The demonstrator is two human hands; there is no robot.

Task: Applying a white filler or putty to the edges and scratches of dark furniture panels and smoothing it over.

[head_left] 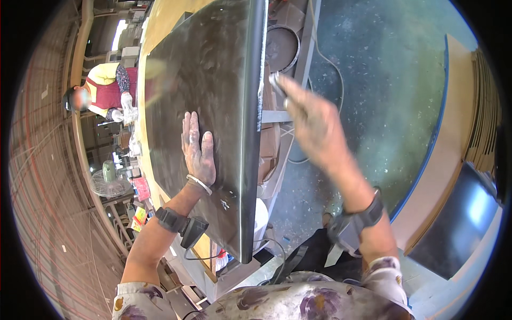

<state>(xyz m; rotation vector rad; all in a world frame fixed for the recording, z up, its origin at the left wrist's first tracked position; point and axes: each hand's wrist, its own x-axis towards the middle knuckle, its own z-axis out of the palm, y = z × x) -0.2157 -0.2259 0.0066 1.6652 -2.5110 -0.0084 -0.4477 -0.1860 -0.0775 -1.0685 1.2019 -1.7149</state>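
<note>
A large dark glossy panel [213,69] with dusty smears lies on a wooden workbench [160,26]. My left hand [198,150] rests flat on the panel near its right side, fingers together and pointing away from me. My right hand [309,120] is blurred, raised just beyond the panel's right edge [256,106]. It pinches a small grey object [277,82], too blurred to identify, close to that edge. Both wrists carry black strapped devices.
Another person [109,88] in a red and yellow top works at the far left end of the bench. A fan [109,181] and small items stand left of the bench. Green concrete floor [384,80], a round drum [281,48], stacked boards [480,122] lie right.
</note>
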